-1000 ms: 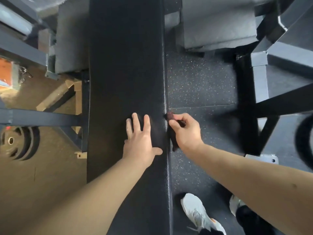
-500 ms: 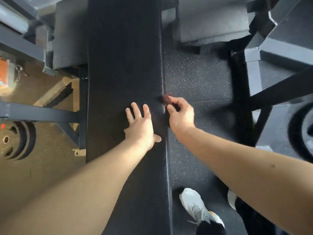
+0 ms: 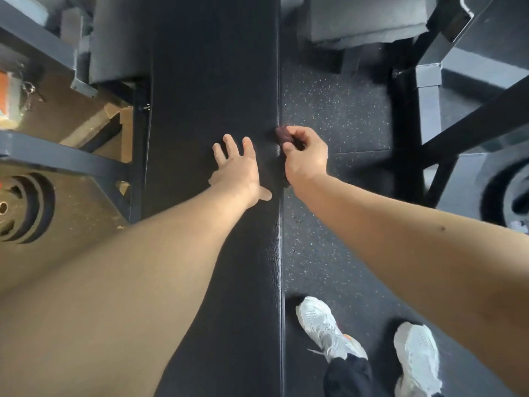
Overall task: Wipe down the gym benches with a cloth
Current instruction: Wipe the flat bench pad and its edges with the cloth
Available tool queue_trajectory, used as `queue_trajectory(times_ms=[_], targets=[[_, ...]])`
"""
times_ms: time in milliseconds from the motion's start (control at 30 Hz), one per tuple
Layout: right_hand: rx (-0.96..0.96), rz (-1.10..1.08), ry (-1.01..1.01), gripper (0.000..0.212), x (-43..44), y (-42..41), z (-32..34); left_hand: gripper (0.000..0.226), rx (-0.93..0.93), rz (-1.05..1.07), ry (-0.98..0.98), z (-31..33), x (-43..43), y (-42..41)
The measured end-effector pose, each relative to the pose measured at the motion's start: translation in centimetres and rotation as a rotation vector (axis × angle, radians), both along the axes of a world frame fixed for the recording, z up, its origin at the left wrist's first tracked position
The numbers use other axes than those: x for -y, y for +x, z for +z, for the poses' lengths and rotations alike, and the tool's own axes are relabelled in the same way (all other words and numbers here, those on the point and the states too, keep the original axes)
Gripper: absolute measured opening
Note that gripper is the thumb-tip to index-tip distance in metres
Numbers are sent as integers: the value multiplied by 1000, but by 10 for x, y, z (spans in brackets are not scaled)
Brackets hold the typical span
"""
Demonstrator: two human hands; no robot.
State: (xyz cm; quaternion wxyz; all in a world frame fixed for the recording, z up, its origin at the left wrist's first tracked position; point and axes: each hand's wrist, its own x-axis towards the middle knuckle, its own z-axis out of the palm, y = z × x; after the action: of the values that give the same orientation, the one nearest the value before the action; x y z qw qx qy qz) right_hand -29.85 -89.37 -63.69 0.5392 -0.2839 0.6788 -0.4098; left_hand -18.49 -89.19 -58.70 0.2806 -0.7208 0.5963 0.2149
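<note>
A long black padded gym bench (image 3: 206, 81) runs from the bottom of the view to the top. My left hand (image 3: 239, 169) lies flat on its pad with the fingers spread. My right hand (image 3: 305, 154) grips a small dark reddish cloth (image 3: 281, 134) and holds it against the bench's right side edge. Most of the cloth is hidden inside the hand; a dark part hangs below the wrist along the edge.
Grey steel rack frames (image 3: 57, 159) and a weight plate (image 3: 25, 209) stand to the left on a brown floor. To the right lie speckled black rubber flooring (image 3: 335, 110), dark frame bars (image 3: 481, 124), another plate (image 3: 512, 193) and my two white shoes (image 3: 323, 325).
My right hand has slid the cloth further along the bench's right edge, away from me. My left hand has moved forward with it, still flat on the pad.
</note>
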Motion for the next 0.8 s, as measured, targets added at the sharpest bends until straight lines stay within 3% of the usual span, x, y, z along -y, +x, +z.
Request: queue_trajectory(times_ms=[167,267,367,433,567,700,800], targets=[[71,113,86,27,-86,-4,-8,124,-61,45,-55,3,-6,3],[96,173,196,27,-116,-11,1,105,-93,69,-172,5,-26,7],[88,158,210,12,-91,-13,13,84,-81,90,-236,10,-55,7],[75,75,166,7,-53,-11,16,89,-80,106,-206,13,-80,11],[73,-7,105,10,-21,-1,5,120,-93,134,-28,11,-121,14],[63,35,132,25,-72,2,2,121,-64,133,-20,5,-122,10],[75,164,183,24,-129,-6,7,121,-71,149,-22,3,-121,9]])
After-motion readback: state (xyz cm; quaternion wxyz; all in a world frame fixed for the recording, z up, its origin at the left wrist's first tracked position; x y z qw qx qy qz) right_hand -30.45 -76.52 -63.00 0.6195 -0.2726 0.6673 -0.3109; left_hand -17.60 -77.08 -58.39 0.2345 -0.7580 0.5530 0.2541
